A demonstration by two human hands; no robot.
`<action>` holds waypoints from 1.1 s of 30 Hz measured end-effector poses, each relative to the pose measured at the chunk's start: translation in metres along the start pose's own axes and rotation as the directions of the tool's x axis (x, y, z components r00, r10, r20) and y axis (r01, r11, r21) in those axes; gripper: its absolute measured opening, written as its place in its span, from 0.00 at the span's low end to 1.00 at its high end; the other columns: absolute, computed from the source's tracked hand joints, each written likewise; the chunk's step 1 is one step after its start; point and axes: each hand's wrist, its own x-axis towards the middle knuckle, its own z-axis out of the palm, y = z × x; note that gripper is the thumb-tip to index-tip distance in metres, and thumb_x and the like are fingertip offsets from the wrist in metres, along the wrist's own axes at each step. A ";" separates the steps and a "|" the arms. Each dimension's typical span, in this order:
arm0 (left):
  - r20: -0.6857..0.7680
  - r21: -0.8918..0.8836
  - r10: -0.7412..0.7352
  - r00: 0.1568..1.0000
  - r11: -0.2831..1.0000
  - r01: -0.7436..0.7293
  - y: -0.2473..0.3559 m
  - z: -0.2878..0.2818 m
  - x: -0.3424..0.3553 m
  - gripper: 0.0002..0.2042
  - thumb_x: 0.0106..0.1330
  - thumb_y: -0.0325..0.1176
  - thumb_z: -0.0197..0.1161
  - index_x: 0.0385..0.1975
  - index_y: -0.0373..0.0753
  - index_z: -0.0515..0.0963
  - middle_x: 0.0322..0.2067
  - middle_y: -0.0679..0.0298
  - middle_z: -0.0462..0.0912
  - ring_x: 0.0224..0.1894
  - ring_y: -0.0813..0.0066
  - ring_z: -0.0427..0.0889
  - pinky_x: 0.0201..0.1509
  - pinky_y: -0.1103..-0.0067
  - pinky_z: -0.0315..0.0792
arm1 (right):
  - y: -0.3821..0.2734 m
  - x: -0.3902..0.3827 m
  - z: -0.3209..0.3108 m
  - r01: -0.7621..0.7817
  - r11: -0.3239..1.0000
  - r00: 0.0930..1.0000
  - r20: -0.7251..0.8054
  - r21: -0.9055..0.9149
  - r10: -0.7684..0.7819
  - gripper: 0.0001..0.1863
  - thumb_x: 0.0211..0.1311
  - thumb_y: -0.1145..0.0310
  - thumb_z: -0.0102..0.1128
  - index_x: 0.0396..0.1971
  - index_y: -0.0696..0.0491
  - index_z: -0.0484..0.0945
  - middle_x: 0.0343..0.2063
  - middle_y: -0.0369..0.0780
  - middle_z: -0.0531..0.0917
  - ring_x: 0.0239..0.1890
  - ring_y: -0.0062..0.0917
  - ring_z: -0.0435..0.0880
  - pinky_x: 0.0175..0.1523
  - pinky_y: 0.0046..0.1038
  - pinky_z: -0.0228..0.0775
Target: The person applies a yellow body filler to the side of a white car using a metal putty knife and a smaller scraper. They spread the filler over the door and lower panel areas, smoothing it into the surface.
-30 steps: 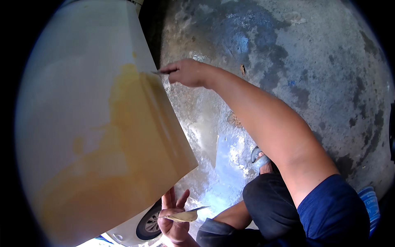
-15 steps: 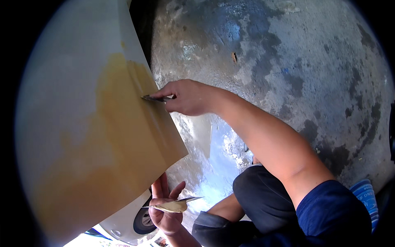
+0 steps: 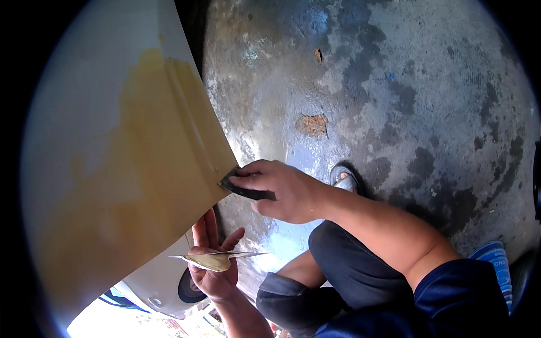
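Observation:
A pale car body panel [image 3: 96,84], smeared with a yellowish layer of filler [image 3: 152,129], slants across the left side. My right hand [image 3: 290,194] grips a dark, flat putty spreader [image 3: 248,190], its edge touching the panel's lower right corner. Below that corner, my left hand [image 3: 217,279] holds a thin flat plate [image 3: 248,254] carrying a lump of cream-coloured putty [image 3: 211,261]. Two of the left hand's fingers reach up to the panel's lower edge, and the hand's grip is partly hidden behind the plate.
Wet, stained concrete floor [image 3: 383,101] lies to the right, with a brown dry leaf [image 3: 314,125] on it. My sandalled foot [image 3: 345,179] and bent knees are below. A blue bucket [image 3: 496,265] stands at lower right. Behind the panel a white car [image 3: 152,287] shows.
My right hand has drawn the spreader down along the panel's right edge to its lower corner. The view has shifted, showing the larger leaf and my foot. The left hand still holds the plate.

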 end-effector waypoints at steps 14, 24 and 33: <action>-0.305 -0.056 0.019 0.952 0.998 -0.038 0.001 0.029 -0.051 0.22 0.66 0.26 0.57 0.61 0.40 0.65 0.63 0.48 0.61 0.62 0.52 0.69 0.58 0.59 0.74 | -0.016 -0.062 -0.012 0.122 0.989 0.991 -0.064 0.081 -0.117 0.28 0.59 0.66 0.64 0.60 0.55 0.70 0.58 0.49 0.71 0.56 0.41 0.74 0.59 0.34 0.66; -0.550 -0.053 0.082 0.831 0.990 -0.133 0.001 0.077 -0.050 0.18 0.66 0.25 0.57 0.56 0.39 0.66 0.55 0.57 0.74 0.55 0.64 0.75 0.62 0.66 0.68 | 0.002 -0.069 -0.023 0.357 0.909 0.933 0.031 -0.218 -0.359 0.22 0.56 0.64 0.64 0.51 0.53 0.78 0.56 0.46 0.73 0.55 0.39 0.72 0.60 0.41 0.63; -0.273 -0.031 0.078 0.959 0.995 -0.090 -0.014 0.026 -0.025 0.23 0.66 0.27 0.55 0.62 0.36 0.64 0.66 0.43 0.57 0.67 0.54 0.61 0.60 0.60 0.72 | 0.049 0.173 -0.099 -0.061 0.986 0.950 -0.313 -0.157 0.009 0.27 0.59 0.66 0.54 0.60 0.53 0.70 0.54 0.48 0.76 0.54 0.40 0.76 0.58 0.32 0.67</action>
